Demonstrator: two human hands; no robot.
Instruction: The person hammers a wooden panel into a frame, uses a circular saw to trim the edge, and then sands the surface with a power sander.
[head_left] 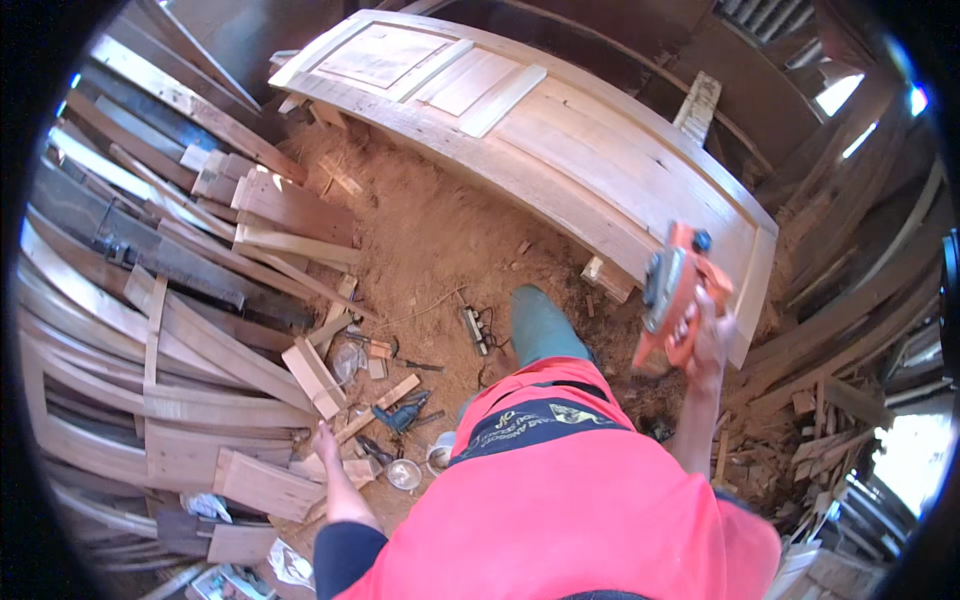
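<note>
My right hand is wrapped round the handle of an orange electric planer, lifted beside the right end of a pale wooden panel door. The planer's metal underside and a blue knob show, slightly blurred. The door lies flat, raised above the sawdust. On the left, my left hand hangs low with its fingers stretched out and nothing visible in it. Close to its fingertips is a pale wooden block; whether they touch, I cannot tell.
Boards are stacked along the left. A teal power drill, a power strip and a small round tin lie on the sawdust-covered floor. Wood scraps are heaped at right. A wooden support stands under the door.
</note>
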